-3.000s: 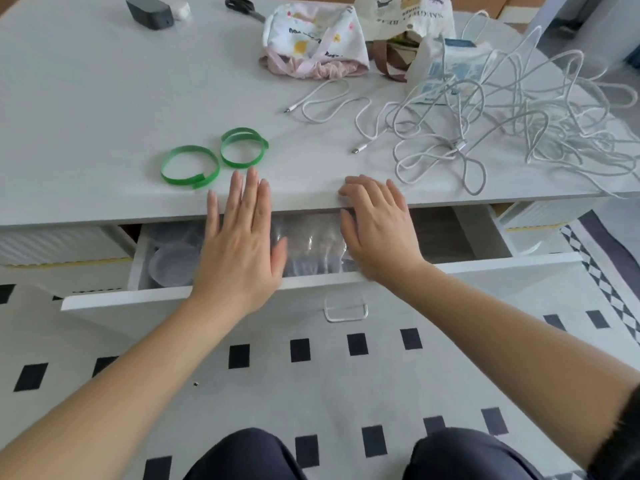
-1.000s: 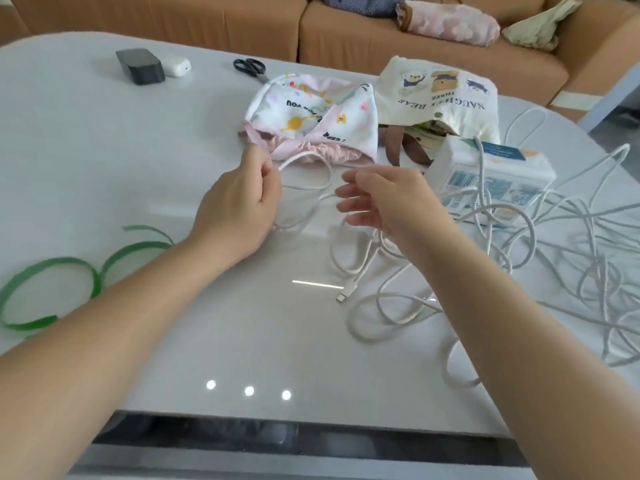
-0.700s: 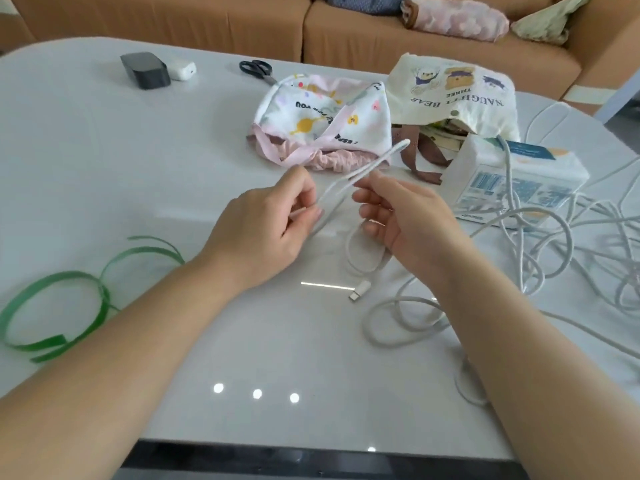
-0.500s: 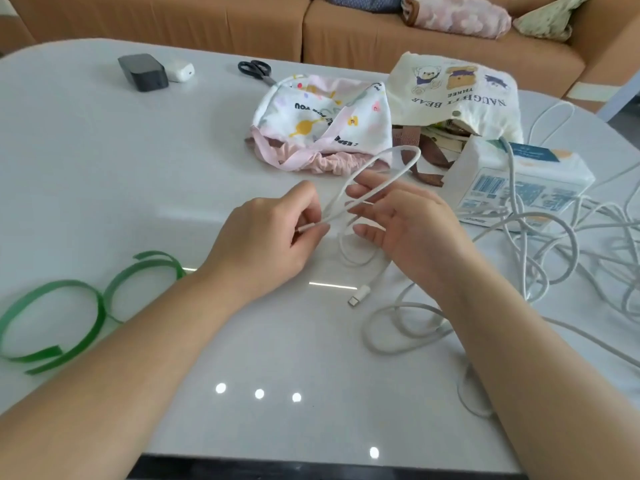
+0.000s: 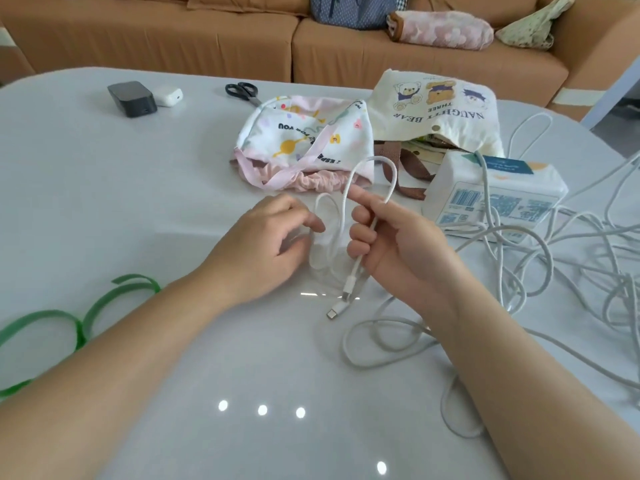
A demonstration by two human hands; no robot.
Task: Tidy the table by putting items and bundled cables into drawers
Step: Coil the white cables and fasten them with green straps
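Observation:
A white cable (image 5: 390,169) arches in a loop over the middle of the white table (image 5: 104,202). My right hand (image 5: 391,251) is closed on it, forefinger pointing up inside the loop, and the cable's plug end (image 5: 348,284) hangs below the fist. My left hand (image 5: 266,244) sits beside it with fingers curled on a lower loop of the same cable. A second plug (image 5: 335,311) lies on the table under the hands. A large tangle of white cables (image 5: 568,265) spreads to the right. No drawer is in view.
Two green strap loops (image 5: 79,323) lie at the left edge. Behind the hands are a printed cloth pouch (image 5: 304,140), a bear tote bag (image 5: 440,109) and a tissue pack (image 5: 498,199). A black box (image 5: 131,98), white earbud case (image 5: 168,96) and scissors (image 5: 242,91) sit far back, before a sofa.
Three seconds ago both hands rested on the open drawer. They have since lifted a cable end off the table and folded it into an upright loop, now held in the right hand.

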